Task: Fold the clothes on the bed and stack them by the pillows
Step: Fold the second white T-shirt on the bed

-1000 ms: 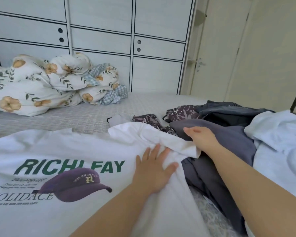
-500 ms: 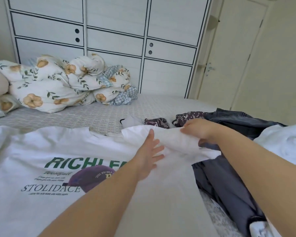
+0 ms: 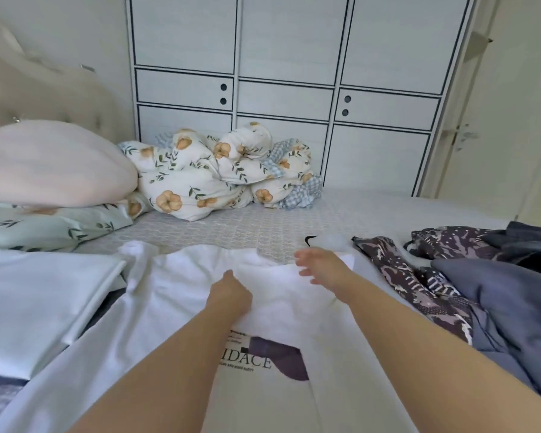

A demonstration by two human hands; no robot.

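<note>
A white T-shirt (image 3: 156, 307) lies spread on the bed, its right side folded inward over the green and purple print (image 3: 263, 357). My left hand (image 3: 228, 295) rests on the shirt at the edge of that folded flap, and the flap hides its fingers. My right hand (image 3: 322, 267) hovers just above the flap near the collar with fingers spread, holding nothing. A pink pillow (image 3: 44, 164) lies on a pale floral pillow (image 3: 50, 226) at the far left.
A folded pale blue garment (image 3: 28, 307) lies left of the shirt. On the right are a purple patterned garment (image 3: 400, 276), a grey-blue one (image 3: 497, 304) and a dark one (image 3: 528, 242). A bunched floral duvet (image 3: 206, 179) sits against the white wardrobe (image 3: 288, 98).
My right hand carried the shirt's right side over the print and let it go. My left hand shifted from lying flat to the flap's edge. The view swung left toward the pillows.
</note>
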